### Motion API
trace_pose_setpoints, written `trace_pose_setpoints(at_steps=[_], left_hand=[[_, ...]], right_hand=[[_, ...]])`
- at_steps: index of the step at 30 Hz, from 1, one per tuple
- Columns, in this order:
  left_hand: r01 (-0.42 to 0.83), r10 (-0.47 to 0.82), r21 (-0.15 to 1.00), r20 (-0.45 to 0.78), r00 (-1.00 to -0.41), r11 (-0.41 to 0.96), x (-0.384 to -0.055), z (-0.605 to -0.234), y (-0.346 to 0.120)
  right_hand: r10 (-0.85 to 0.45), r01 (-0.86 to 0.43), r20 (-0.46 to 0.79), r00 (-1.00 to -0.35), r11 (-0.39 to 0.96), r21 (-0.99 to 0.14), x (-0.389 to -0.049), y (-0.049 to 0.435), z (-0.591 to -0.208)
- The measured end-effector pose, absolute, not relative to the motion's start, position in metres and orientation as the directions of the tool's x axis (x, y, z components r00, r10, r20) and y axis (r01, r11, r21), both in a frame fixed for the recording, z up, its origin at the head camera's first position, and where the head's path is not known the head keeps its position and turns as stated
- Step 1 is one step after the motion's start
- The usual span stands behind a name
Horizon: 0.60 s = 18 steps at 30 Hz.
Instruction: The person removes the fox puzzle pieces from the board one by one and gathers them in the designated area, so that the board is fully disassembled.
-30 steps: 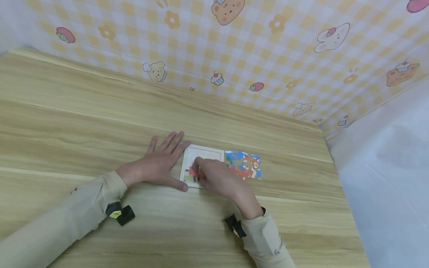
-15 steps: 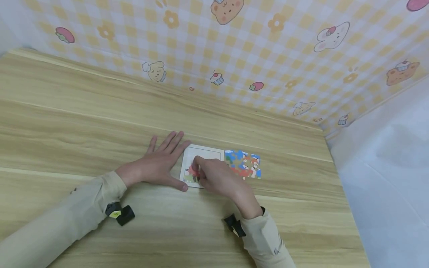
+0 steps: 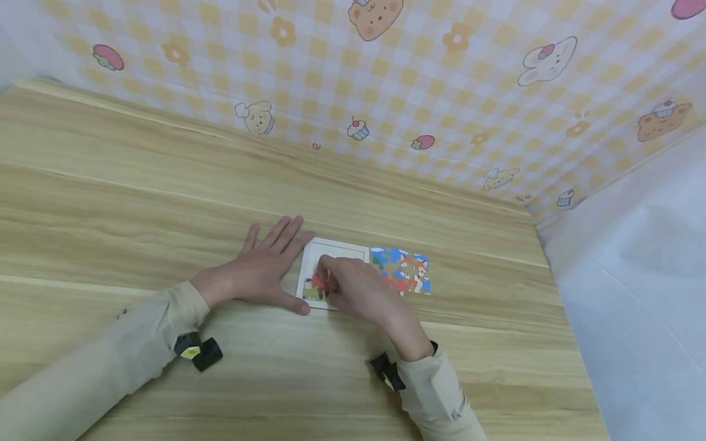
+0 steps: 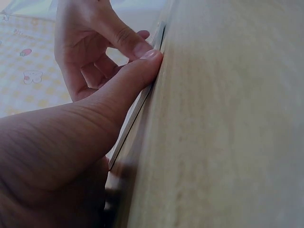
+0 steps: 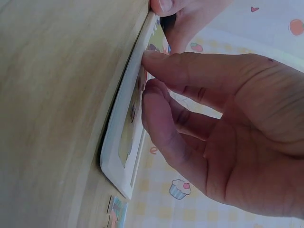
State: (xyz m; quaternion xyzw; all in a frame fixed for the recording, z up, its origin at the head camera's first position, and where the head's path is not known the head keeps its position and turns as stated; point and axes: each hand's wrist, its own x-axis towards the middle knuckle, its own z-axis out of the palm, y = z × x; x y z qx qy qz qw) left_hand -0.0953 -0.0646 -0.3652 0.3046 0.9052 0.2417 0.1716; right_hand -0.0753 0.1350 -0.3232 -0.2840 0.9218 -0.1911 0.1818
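A shallow white-rimmed puzzle tray (image 3: pixel 341 244) lies flat on the table, with a few picture pieces in its near part. My left hand (image 3: pixel 259 269) rests spread at the tray's left side, index fingertip and thumb touching its corners. Over the tray, my right hand (image 3: pixel 361 291) has its fingers curled, thumb and index finger pinching a reddish puzzle piece (image 5: pixel 141 81) at the tray surface. That piece is mostly covered by the fingertips. In the left wrist view, the left thumb (image 4: pixel 135 71) touches the tray's near edge, and the right fingers show just behind it.
Right of the tray lie several loose puzzle pieces (image 3: pixel 420 275) showing foxes and blue sky, partly behind the right hand. The wooden table (image 3: pixel 165 184) meets a yellow checked cloth (image 3: pixel 309 79) at the back and a white sheet (image 3: pixel 634 294) on the right.
Hardly anything differs: the right hand's knuckles and fingertips shift very slightly over the same spot in the tray. The left hand and the tray stay in place.
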Motion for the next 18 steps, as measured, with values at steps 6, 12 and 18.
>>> trace_pose_setpoints(at_steps=[6, 12, 18], left_hand=[[0.471, 0.635, 0.541, -0.161, -0.755, 0.697, -0.0957, -0.3654, -0.0641], [0.468, 0.633, 0.543, -0.162, -0.757, 0.698, -0.0954, -0.3653, -0.0641], [0.468, 0.634, 0.543, -0.162, -0.756, 0.697, -0.0952, -0.3649, -0.0642]], right_hand=[[-0.576, -0.481, -0.184, -0.796, 0.787, -0.386, -0.0739, 0.1335, -0.3229], [-0.577, -0.513, -0.117, -0.808, 0.788, -0.341, -0.0727, 0.1325, -0.3226], [-0.587, -0.532, -0.098, -0.804, 0.783, -0.324, -0.0718, 0.1316, -0.3226]])
